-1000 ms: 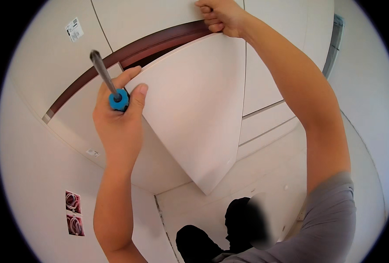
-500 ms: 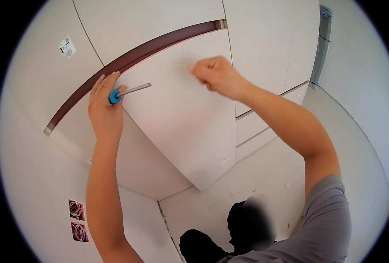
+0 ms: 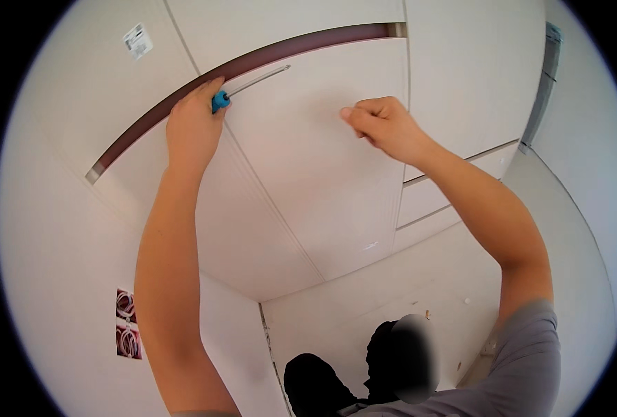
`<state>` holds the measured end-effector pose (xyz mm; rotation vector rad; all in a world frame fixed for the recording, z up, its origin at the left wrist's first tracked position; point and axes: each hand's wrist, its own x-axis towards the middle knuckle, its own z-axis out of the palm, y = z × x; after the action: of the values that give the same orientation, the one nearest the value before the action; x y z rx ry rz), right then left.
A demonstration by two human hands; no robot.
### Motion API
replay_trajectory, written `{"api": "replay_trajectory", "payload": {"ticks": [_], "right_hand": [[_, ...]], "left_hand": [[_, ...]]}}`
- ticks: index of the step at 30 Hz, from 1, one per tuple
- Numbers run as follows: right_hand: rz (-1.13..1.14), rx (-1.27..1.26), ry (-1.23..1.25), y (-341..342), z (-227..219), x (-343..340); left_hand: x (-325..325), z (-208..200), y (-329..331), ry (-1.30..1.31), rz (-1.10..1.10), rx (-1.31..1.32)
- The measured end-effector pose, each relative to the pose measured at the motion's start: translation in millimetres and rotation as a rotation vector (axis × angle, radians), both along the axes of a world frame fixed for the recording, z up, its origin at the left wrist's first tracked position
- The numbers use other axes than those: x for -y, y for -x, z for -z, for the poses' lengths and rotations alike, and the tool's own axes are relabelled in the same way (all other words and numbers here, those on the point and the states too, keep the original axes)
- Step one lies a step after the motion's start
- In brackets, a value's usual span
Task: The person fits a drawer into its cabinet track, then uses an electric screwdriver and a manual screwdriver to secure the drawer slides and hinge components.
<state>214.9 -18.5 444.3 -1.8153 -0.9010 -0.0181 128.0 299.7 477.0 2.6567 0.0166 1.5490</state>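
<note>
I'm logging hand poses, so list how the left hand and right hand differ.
The left hand grips a blue-handled screwdriver; the right hand shows nothing in its grip. The left hand is partly extended at the dark red recess; the right hand is curled into a loose fist in front of the cabinet door. Both hands are bare.

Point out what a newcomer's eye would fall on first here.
The blue-handled screwdriver in the left hand probably catches the eye first, pointing up and right over the pale cabinet door. Next comes the dark reddish strip curving above that door, then the two reddish squares with pale loops at lower left.
</note>
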Motion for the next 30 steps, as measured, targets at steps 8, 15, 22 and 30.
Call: {"api": "replay_trajectory", "payload": {"ticks": [8,15,22,30], "right_hand": [[0.048,-0.027,0.002,-16,-8,-7],[0.088,0.045,0.037,-24,0,-16],[0.254,0.292,0.161,-61,18,-24],[0.332,0.434,0.211,-50,23,-31]], "left_hand": [[-13,-23,25,0.173,-0.032,-0.213],[-32,-23,23,0.244,-0.073,-0.219],[-28,-24,28,0.259,-0.054,-0.195],[-37,-16,20,-0.031,-0.067,-0.103]]}}
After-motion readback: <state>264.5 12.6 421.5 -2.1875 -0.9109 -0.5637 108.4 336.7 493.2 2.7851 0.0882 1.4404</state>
